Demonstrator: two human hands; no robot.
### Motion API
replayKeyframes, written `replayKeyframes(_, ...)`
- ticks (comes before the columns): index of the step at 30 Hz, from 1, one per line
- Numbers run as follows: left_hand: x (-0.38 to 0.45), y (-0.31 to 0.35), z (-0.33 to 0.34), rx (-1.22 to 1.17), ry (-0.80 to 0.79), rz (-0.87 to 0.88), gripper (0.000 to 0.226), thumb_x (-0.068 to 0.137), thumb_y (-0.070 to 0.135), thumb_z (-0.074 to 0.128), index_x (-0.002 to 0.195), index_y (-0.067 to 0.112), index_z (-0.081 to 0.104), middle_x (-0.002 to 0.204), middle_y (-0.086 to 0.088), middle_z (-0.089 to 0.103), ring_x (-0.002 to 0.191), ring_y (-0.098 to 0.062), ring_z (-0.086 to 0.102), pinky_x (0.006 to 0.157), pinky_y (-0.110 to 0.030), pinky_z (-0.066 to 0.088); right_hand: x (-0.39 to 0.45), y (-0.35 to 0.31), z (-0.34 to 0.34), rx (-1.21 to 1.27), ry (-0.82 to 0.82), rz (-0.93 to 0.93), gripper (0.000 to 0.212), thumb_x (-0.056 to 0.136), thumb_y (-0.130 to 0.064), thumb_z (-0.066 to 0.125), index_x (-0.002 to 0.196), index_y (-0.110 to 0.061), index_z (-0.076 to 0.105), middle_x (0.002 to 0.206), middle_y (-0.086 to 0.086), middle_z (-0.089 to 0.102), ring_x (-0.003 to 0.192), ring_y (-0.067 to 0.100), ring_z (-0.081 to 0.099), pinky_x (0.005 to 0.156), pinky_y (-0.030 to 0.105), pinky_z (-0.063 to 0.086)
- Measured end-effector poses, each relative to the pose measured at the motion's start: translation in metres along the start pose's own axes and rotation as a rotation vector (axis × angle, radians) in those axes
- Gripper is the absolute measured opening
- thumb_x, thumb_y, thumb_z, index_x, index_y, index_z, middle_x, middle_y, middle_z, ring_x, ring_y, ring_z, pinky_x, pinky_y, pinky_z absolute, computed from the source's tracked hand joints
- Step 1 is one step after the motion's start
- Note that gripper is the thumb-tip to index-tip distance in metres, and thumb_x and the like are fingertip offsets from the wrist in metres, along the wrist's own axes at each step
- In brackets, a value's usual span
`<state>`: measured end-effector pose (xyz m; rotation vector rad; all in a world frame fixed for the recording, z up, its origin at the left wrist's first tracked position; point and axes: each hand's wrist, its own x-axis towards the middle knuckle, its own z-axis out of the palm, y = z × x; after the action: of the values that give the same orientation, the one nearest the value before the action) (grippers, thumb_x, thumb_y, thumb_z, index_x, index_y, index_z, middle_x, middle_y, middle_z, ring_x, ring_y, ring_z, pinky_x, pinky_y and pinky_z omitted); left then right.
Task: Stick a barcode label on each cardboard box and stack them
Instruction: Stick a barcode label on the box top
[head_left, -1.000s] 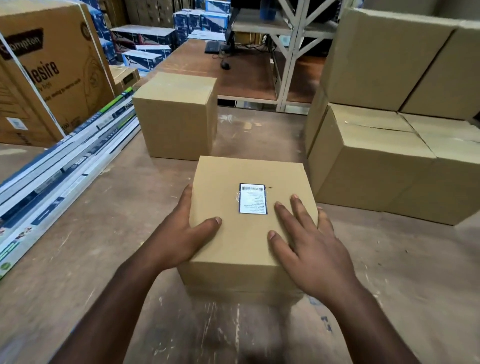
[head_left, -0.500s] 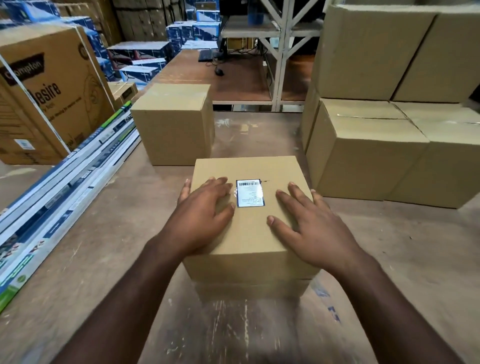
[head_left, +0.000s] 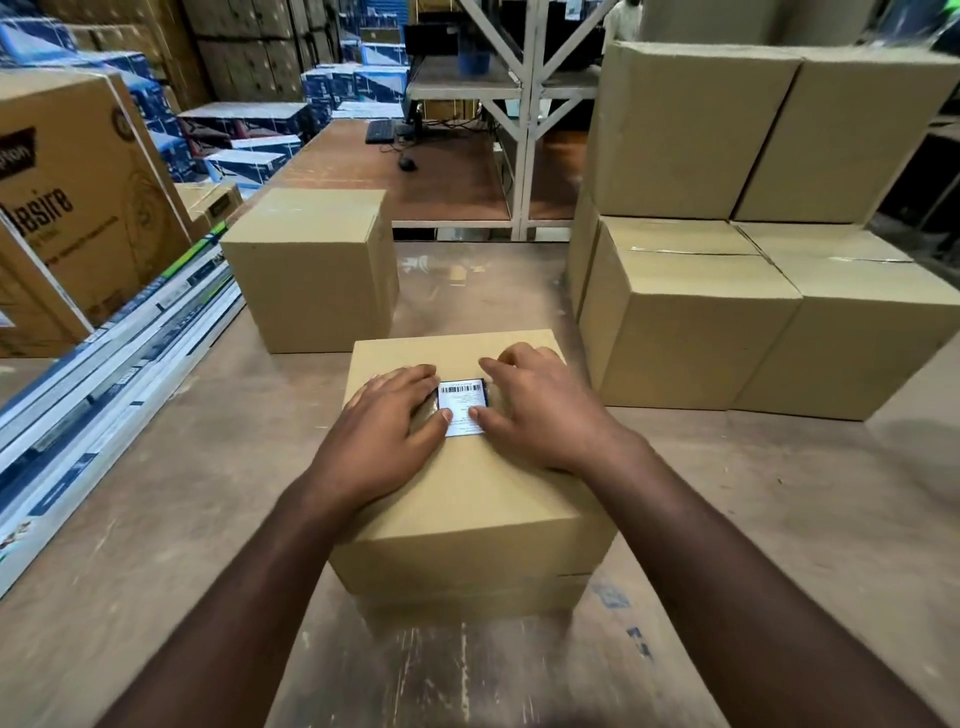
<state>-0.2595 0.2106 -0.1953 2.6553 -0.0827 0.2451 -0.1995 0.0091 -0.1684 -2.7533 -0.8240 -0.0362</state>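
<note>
Thumbs come first: my left hand (head_left: 387, 421) lies flat on the top of the near box (head_left: 467, 488), fingers straight and close together, thumb tip touching the left edge of the barcode label (head_left: 462, 407). My right hand (head_left: 540, 410) presses from the other side, thumb on the label's right edge, forefinger reaching past its upper corner, the outer fingers bent loosely over the far edge of the box. Neither hand grips anything; both only press.

The label sits at the centre of the frame, flat on the box top, so I judge this box's sticking nearly done, with only smoothing left, then the lift onto the stack (head_left: 769, 249) at right.

Counting: one label in view. One box under my hands, which seems to rest on another box of which only a strip shows. One unlabelled-looking box (head_left: 311, 270) just beyond, left of centre; whether it has a label on a hidden face I cannot tell. At right, four boxes show plainly, two upon two, with what looks like the edge of another behind.
</note>
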Motion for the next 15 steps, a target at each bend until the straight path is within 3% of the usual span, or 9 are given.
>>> replayKeyframes(4, 0.001, -0.002, 0.003, 0.055, -0.016, -0.009, 0.056, 0.103, 0.045, 0.047, 0.154, 0.024, 0.042, 0.163, 0.012, 0.033, 0.15, -0.009, 0.025, 0.125, -0.035, 0.017, 0.018, 0.007, 0.006, 0.038, -0.015, -0.022, 0.042, 0.098, -0.05, 0.055, 0.134, -0.03, 0.065, 0.124, -0.003, 0.051, 0.119, 0.023, 0.049, 0.097, 0.04, 0.046)
replayKeyframes(9, 0.002, -0.003, 0.007, 0.06, -0.02, -0.004, 0.058, 0.103, 0.049, 0.044, 0.156, 0.027, 0.038, 0.165, 0.014, 0.029, 0.151, -0.008, 0.022, 0.126, -0.036, 0.016, 0.015, 0.011, 0.02, 0.124, 0.121, -0.036, 0.029, 0.094, -0.046, 0.059, 0.118, -0.033, 0.069, 0.112, -0.009, 0.054, 0.108, 0.016, 0.054, 0.085, 0.036, 0.047)
replayKeyframes(15, 0.005, -0.001, 0.009, 0.083, -0.025, -0.006, 0.059, 0.102, 0.053, 0.041, 0.156, 0.03, 0.036, 0.166, 0.014, 0.025, 0.152, -0.009, 0.019, 0.125, -0.035, 0.013, 0.017, 0.016, 0.021, 0.172, 0.14, -0.041, 0.026, 0.094, -0.046, 0.061, 0.117, -0.035, 0.067, 0.108, -0.011, 0.053, 0.105, 0.012, 0.053, 0.081, 0.032, 0.042)
